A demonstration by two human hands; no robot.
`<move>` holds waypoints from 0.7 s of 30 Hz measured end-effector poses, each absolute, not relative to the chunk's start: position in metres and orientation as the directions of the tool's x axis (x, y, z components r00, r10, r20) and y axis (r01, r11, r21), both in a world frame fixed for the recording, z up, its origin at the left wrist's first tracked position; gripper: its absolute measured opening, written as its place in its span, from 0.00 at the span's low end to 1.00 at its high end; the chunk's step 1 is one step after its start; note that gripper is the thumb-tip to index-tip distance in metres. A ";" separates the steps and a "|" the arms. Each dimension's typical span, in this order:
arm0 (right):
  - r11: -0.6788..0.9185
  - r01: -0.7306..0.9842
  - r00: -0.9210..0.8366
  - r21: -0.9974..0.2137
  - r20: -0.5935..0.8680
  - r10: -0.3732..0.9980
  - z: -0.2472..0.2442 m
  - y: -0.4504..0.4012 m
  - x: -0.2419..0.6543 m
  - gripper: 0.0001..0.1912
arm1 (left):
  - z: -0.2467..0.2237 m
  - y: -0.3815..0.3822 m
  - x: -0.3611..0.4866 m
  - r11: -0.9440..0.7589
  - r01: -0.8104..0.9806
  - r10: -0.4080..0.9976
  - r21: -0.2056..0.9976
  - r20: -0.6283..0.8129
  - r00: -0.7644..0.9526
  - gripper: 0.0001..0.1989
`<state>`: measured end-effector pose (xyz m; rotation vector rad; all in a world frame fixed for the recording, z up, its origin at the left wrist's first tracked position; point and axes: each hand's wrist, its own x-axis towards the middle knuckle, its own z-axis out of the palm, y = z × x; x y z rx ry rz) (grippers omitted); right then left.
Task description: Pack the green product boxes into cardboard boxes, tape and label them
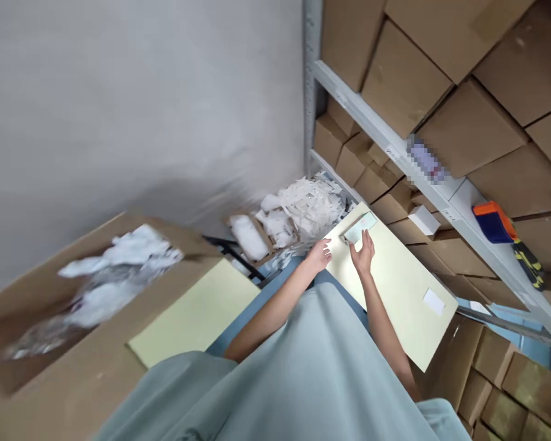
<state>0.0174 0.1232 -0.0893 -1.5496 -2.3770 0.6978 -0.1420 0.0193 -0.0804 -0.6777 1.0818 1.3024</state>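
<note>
Lying on the pale yellow board point(399, 282), the small pale green box point(360, 226) sits at twelve o'clock from the right hand point(362, 252), whose spread fingers and thumb reach its near edge without closing round it, though whether the tips touch cannot be told. From the left hand point(320, 254), its fingers loosely bent and released, the box lies just apart at two o'clock; a white slip point(434, 301) rests at four o'clock from the right hand, white scraps point(314, 205) at twelve from the left.
</note>
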 end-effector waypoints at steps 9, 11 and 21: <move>0.498 0.418 -0.707 -0.760 0.073 0.704 -0.046 -0.086 -0.033 0.37 | -0.027 -0.231 -0.132 -0.150 -0.976 0.326 0.157 -0.924 -0.199 0.14; 0.509 0.348 -0.753 -0.787 0.089 0.652 -0.038 -0.124 -0.040 0.37 | -0.017 -0.284 -0.128 -0.252 -0.954 0.299 0.165 -0.924 -0.239 0.15; 0.595 0.115 -0.942 -0.796 0.102 0.319 -0.032 -0.295 -0.082 0.37 | -0.035 -0.497 -0.159 -0.478 -0.787 -0.005 0.391 -0.897 -0.443 0.11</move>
